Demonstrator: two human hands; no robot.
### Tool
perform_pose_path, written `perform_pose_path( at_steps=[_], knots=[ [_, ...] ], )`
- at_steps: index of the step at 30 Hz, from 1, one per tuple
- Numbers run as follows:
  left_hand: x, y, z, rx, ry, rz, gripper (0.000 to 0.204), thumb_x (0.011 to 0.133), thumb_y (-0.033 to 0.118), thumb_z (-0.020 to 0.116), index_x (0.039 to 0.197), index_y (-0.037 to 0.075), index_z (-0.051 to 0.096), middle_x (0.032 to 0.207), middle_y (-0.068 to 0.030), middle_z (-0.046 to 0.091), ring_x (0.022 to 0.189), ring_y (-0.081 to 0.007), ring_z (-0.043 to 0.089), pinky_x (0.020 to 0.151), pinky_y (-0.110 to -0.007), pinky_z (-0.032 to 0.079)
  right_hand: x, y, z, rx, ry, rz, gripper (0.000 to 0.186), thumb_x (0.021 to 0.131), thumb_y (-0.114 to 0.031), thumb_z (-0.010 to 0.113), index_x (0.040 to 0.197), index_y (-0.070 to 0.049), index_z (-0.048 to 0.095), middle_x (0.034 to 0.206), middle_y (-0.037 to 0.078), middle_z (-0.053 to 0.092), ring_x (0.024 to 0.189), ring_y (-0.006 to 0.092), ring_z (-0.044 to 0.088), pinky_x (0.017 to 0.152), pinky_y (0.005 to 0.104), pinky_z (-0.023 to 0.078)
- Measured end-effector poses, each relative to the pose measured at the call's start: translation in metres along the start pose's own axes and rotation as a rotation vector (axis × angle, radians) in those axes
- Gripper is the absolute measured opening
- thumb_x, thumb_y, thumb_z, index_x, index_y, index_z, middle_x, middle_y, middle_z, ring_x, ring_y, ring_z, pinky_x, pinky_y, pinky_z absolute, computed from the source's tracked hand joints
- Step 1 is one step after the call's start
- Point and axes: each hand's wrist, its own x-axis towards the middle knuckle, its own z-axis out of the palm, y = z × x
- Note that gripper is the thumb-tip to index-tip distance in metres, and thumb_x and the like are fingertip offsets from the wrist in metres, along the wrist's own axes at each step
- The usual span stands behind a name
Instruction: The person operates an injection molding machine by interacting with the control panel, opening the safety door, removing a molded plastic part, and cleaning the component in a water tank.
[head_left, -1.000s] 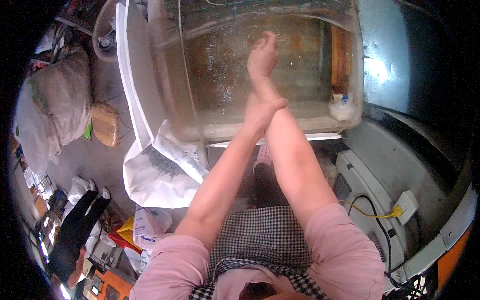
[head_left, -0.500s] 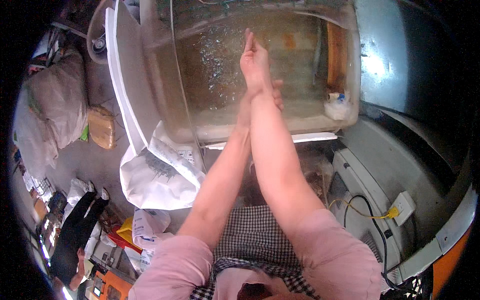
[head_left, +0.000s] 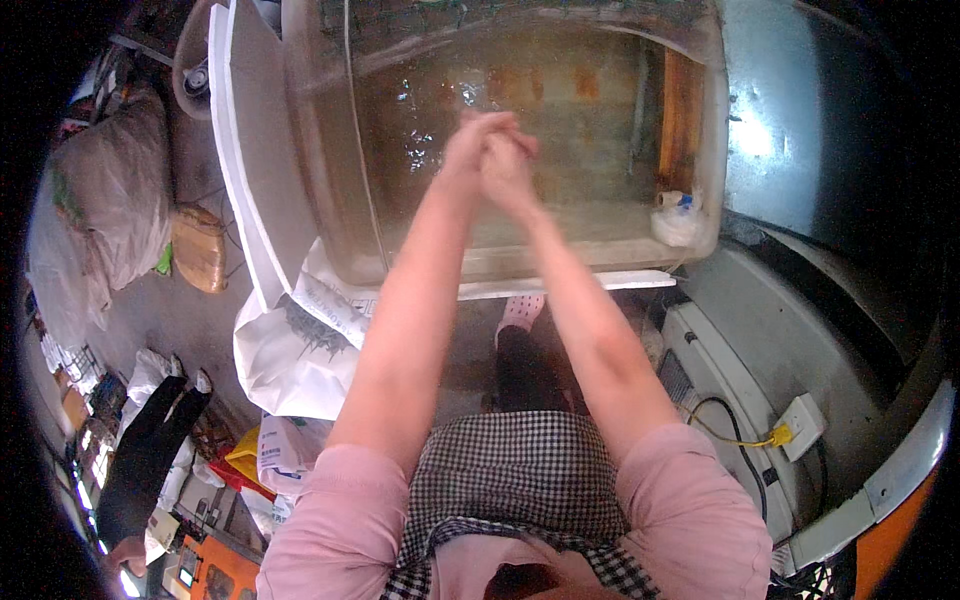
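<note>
Over a large tank of water (head_left: 560,259), my two hands are clasped together, somewhat smeared by motion. My left hand (head_left: 470,142) lies across the top, its fingers folded over my right hand (head_left: 507,172). The right hand is closed against the left, and part of its fingers is hidden. No object shows between them. Both bare forearms reach forward from pink sleeves. Ripples glint on the brownish water to the left of the hands and beyond them.
A white bag (head_left: 285,362) hangs by the tank's near left corner. White boards (head_left: 240,170) stand along its left side. A small plastic bundle (head_left: 677,222) sits at its near right corner. A plug with a yellow cord (head_left: 780,436) is at right. Another person (head_left: 150,450) stands far left.
My left hand has come up from around my right wrist and now folds over the right hand. The right hand has drawn back from its stretched-out position, and my forearms have spread apart.
</note>
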Motion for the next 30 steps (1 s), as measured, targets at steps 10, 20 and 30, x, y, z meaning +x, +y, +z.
perform_pose_path(
  at_steps=[10,20,30],
  knots=[
    [0.022,-0.051,-0.086,0.272,0.603,0.155,0.034,0.087,0.040,0.047,0.099,0.010,0.056,0.083,-0.0016,0.058,0.074,-0.0115,0.053,0.063,-0.030,0.042,-0.004,0.083,-0.065,-0.564,0.518,0.650,0.024,0.083,-0.004,0.038,0.096,-0.001,0.058,0.097,0.014,0.059,0.090,0.0253,0.056,0.084,0.0338,0.043],
    [-0.021,-0.023,-0.002,-0.323,-0.229,0.076,0.055,0.083,0.050,0.043,0.106,0.001,0.050,0.095,-0.0181,0.057,0.086,-0.0247,0.057,0.073,-0.038,0.049,0.001,-0.001,0.011,1.944,0.294,0.481,0.031,0.089,-0.028,0.041,0.095,0.001,0.053,0.104,0.020,0.054,0.103,0.0339,0.049,0.087,0.0409,0.045],
    [-0.083,-0.021,0.094,0.962,0.427,0.372,0.068,0.064,0.021,0.067,0.110,-0.014,0.033,0.098,-0.0230,0.054,0.083,-0.0363,0.056,0.079,-0.038,0.045,0.093,-0.027,-0.018,-0.759,0.379,0.126,0.031,0.084,-0.023,0.049,0.109,-0.006,0.047,0.111,0.013,0.049,0.100,0.0264,0.049,0.079,0.0409,0.042]
  ],
)
